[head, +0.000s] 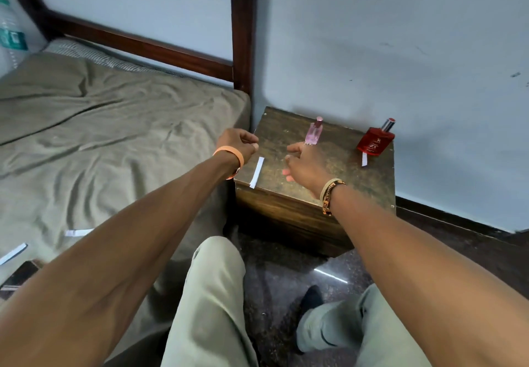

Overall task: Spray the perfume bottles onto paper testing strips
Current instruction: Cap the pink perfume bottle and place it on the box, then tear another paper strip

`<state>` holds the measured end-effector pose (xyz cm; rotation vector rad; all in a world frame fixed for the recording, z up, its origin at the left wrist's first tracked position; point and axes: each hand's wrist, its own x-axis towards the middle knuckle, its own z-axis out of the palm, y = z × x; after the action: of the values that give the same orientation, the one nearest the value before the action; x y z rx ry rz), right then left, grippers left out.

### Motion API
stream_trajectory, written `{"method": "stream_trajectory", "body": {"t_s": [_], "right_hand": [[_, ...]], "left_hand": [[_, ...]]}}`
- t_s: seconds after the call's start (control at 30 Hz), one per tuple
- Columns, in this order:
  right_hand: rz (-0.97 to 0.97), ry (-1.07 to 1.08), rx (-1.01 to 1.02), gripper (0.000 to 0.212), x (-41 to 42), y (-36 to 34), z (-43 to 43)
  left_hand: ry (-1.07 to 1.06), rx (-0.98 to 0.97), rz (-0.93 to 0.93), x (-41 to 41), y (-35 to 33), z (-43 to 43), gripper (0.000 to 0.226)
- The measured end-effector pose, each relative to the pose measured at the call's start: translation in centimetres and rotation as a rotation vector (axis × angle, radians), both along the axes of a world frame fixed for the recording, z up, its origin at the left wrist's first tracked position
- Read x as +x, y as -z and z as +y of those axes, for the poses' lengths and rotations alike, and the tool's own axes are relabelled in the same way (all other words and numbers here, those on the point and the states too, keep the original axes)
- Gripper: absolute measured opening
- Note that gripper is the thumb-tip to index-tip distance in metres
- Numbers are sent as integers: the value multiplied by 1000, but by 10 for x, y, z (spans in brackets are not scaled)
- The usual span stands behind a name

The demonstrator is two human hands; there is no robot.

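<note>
A small pink perfume bottle (314, 133) and a red perfume bottle (376, 143) stand upright on a dark wooden side table (300, 209). One white paper strip (256, 172) lies at the table's left edge, and another strip (364, 159) pokes out from under the red bottle. My left hand (239, 144) hovers over the table's left corner with its fingers curled, pinching what looks like a thin strip seen edge-on. Just in front of the pink bottle, my right hand (306, 163) hangs above the tabletop, fingers loosely curled and holding nothing.
A bed with an olive sheet (114, 137) lies to the left, with two more strips (78, 232) (13, 253) and a dark phone (20, 276) on it. A water bottle (10, 34) stands at far left. The wall is right behind the table. My knees are below.
</note>
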<state>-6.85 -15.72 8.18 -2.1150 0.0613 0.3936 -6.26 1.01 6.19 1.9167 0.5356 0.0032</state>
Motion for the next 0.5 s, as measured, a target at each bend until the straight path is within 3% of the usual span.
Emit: {"method": "stream_trajectory", "body": {"t_s": [0.5], "right_hand": [[237, 69, 123, 38, 20, 66, 47]], "left_hand": [[-70, 5, 224, 7, 81, 15, 21]]}}
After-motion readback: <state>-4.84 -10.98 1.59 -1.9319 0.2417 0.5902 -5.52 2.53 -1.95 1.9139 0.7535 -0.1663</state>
